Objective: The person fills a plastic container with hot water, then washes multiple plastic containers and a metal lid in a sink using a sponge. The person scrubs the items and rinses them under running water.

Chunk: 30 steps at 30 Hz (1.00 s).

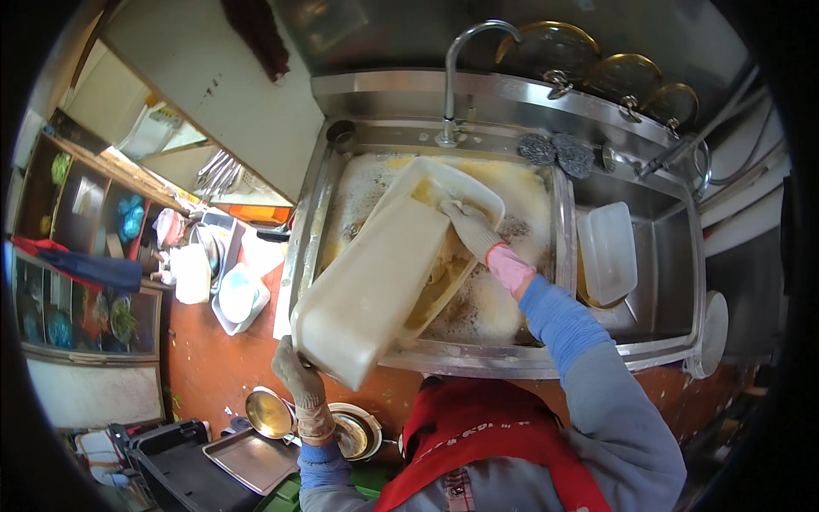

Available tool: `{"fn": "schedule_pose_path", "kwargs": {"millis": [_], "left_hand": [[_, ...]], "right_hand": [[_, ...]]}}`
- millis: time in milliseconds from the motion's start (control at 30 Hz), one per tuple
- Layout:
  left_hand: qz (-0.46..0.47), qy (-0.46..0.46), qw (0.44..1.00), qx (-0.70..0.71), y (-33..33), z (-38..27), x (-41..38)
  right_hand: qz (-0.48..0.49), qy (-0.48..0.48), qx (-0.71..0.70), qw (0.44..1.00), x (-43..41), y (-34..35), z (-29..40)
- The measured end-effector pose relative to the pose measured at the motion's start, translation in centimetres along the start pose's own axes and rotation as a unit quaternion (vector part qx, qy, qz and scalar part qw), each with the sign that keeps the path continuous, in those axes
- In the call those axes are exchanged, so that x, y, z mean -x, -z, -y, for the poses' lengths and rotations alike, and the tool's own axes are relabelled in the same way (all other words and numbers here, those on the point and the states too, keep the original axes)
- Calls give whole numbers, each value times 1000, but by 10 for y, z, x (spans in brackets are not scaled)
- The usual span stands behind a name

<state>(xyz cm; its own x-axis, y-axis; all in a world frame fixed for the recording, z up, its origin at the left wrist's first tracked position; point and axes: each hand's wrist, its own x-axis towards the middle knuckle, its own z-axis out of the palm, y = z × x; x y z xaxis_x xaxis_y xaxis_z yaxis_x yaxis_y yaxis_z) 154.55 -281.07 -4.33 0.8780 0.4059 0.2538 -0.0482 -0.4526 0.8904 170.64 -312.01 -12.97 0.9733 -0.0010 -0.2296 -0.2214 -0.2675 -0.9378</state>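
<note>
Over the soapy left basin of a stainless steel sink (486, 366) a long white plastic tub (365, 281) is held tilted. My left hand (298, 377), in a knitted glove, grips its lower left end. A second white plastic tub (486, 195) lies beneath it in the suds, with murky water inside. My gloved right hand (472, 229) reaches into this second tub beside the upper tub's far end; some pale material shows at its fingertips, too small to name. Two steel wool scourers (555, 155) rest on the back ledge, right of the curved faucet (450, 83).
A translucent plastic container (608, 253) stands in the right basin. Glass lids (550, 48) with golden rims lean behind the sink. On the floor are a metal pot (269, 413), a baking tray (253, 457) and a black bin (182, 467). Shelves (83, 192) line the left.
</note>
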Motion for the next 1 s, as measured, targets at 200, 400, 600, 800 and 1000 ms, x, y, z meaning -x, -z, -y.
{"fn": "schedule_pose_path", "kwargs": {"millis": [200, 400, 600, 800, 1000], "left_hand": [[17, -160, 984, -72, 30, -13, -11], [-5, -293, 949, -117, 25, -69, -6], [-50, -258, 921, -289, 28, -40, 38], [-242, 222, 944, 24, 31, -8, 102], [-226, 218, 948, 57, 33, -32, 96]], "right_hand": [[69, -139, -346, 925, 8, -20, -28], [175, -56, -301, 936, 46, -14, -28], [134, -189, -363, 902, 62, -17, -57], [73, -166, -107, 978, 84, -28, -43], [42, -148, -23, 988, 85, -33, -88]]}}
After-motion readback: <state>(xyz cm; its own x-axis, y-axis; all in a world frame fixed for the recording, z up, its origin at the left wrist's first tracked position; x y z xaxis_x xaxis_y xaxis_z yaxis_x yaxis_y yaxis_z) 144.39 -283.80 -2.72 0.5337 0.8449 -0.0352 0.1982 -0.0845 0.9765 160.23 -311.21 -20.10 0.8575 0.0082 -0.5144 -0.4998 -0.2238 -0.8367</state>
